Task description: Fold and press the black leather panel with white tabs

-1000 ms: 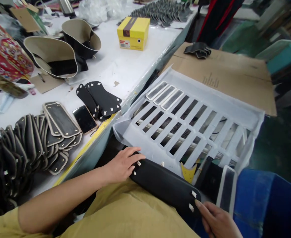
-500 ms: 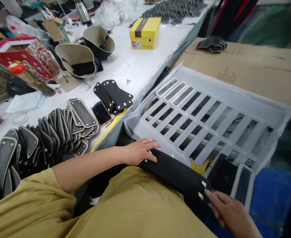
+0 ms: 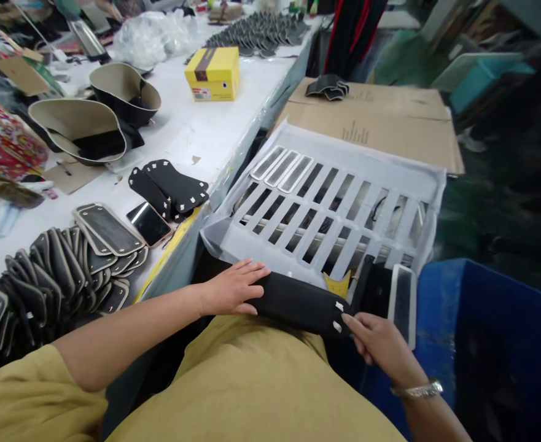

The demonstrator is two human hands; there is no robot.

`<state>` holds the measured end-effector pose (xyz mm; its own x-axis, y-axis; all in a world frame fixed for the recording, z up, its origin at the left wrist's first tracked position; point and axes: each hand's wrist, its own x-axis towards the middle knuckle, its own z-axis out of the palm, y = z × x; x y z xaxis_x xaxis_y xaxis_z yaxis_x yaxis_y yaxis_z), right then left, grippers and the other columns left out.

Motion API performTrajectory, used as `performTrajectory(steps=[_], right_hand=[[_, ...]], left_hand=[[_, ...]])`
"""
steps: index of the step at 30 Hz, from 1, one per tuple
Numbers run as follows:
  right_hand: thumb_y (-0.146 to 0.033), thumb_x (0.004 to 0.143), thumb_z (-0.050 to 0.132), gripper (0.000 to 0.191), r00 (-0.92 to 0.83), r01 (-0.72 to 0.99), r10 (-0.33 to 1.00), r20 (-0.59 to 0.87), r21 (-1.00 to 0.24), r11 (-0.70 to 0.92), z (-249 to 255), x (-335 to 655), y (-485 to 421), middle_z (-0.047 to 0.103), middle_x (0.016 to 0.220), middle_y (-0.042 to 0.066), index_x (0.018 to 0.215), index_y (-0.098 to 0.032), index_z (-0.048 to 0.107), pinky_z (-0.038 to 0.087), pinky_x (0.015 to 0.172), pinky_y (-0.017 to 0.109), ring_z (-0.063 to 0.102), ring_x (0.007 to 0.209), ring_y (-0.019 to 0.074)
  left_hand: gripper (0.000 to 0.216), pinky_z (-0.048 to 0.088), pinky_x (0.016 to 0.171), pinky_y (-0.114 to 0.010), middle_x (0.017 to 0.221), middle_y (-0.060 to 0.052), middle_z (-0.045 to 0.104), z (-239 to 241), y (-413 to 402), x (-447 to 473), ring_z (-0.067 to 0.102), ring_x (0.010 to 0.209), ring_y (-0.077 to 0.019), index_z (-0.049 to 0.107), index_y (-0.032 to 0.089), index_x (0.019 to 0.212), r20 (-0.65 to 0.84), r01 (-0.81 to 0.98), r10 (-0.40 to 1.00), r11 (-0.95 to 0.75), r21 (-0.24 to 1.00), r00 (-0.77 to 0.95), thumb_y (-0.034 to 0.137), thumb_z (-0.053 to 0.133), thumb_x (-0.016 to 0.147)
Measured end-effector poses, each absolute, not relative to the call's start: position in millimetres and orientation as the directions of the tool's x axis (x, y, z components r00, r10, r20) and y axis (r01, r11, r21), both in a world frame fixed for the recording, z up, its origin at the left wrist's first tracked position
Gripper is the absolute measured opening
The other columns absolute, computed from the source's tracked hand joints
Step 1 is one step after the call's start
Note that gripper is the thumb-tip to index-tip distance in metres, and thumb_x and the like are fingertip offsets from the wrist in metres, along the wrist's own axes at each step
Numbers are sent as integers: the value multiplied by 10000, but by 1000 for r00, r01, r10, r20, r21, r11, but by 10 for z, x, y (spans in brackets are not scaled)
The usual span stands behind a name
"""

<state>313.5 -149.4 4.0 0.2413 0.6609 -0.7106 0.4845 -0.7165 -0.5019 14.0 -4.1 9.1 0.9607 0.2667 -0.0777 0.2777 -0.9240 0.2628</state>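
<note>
Black leather piece (image 3: 298, 304): long, rounded at the ends, lying across the person's lap at the near edge of the slotted white template, with small pale tabs at its right end.
Left hand (image 3: 230, 288): palm down on the piece's left end, fingers together and stretched flat, pressing rather than gripping.
Right hand (image 3: 381, 344): at the piece's right end, fingertips touching the edge by the tabs; whether they pinch it or only rest there cannot be told.
Slotted white template (image 3: 339, 178): just beyond the piece, three framed inserts filling its far-left slots, the other slots open.
Yellow scrap (image 3: 338, 285): between the piece and the template's near edge.
White-rimmed panel (image 3: 403, 302): right of the piece, near the right hand.
Risk: the piece seems held only by flat pressure on a soft lap, so it could slide or twist, and the tabs could fold under the fingertips.
</note>
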Motion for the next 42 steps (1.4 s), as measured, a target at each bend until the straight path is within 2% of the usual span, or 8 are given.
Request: performTrajectory(steps=[5, 12, 21, 25, 32, 39, 42], right_hand=[[-492, 816, 399, 403, 261, 465, 633, -728, -480, -744, 76, 3134, -1494, 492, 477, -13, 659, -123, 433, 283, 393, 127, 415, 345, 32], [-494, 811, 393, 386, 225, 399, 620, -752, -510, -762, 5, 3199, -1495, 479, 468, -22, 697, -126, 423, 220, 356, 119, 391, 326, 34], [-500, 815, 398, 397, 207, 326, 611, -764, -535, -779, -28, 3266, -1518, 473, 462, -23, 680, -127, 414, 214, 342, 118, 383, 324, 32], [-520, 810, 411, 412, 190, 305, 620, -761, -555, -774, -52, 3308, -1533, 472, 458, -27, 678, -129, 417, 215, 334, 122, 382, 322, 35], [-517, 808, 427, 405, 160, 255, 621, -768, -575, -777, -73, 3349, -1578, 473, 457, -28, 698, -127, 435, 221, 322, 121, 384, 323, 36], [-475, 812, 441, 371, 167, 197, 625, -763, -595, -779, -60, 3344, -1587, 459, 447, -34, 685, -126, 425, 239, 317, 117, 382, 323, 33], [-459, 814, 444, 358, 174, 183, 623, -762, -597, -781, -66, 3348, -1605, 461, 447, -34, 681, -127, 420, 236, 311, 117, 383, 323, 34]], left_hand=[[336, 253, 1058, -494, 1341, -146, 429, 107, -49, 236, 392, 1243, -293, 577, 168, 943, -90, 325, 312, -900, 291, 946, 432, 667, 756], [382, 251, 1060, -496, 1290, -148, 473, 99, -81, 386, 437, 1196, -286, 562, 162, 924, -91, 363, 352, -879, 308, 931, 387, 743, 674], [392, 308, 1030, -497, 1340, -204, 412, -63, -222, 953, 409, 1220, -345, 597, 133, 857, -70, 271, 264, -886, 377, 962, 432, 748, 653], [390, 308, 1028, -496, 1303, -201, 447, -128, -317, 1255, 426, 1194, -337, 609, 125, 879, -66, 232, 226, -877, 420, 972, 392, 756, 635], [411, 360, 990, -463, 1198, -173, 510, -129, -387, 1410, 479, 1101, -320, 596, 119, 856, -82, 265, 253, -881, 392, 964, 359, 777, 574], [481, 357, 995, -457, 1265, -212, 468, -163, -482, 1640, 453, 1144, -336, 597, 99, 940, -63, 206, 197, -896, 394, 978, 346, 766, 564], [485, 383, 969, -443, 1245, -193, 481, -202, -525, 1750, 476, 1109, -323, 595, 112, 965, -68, 216, 207, -882, 420, 976, 335, 751, 563]])
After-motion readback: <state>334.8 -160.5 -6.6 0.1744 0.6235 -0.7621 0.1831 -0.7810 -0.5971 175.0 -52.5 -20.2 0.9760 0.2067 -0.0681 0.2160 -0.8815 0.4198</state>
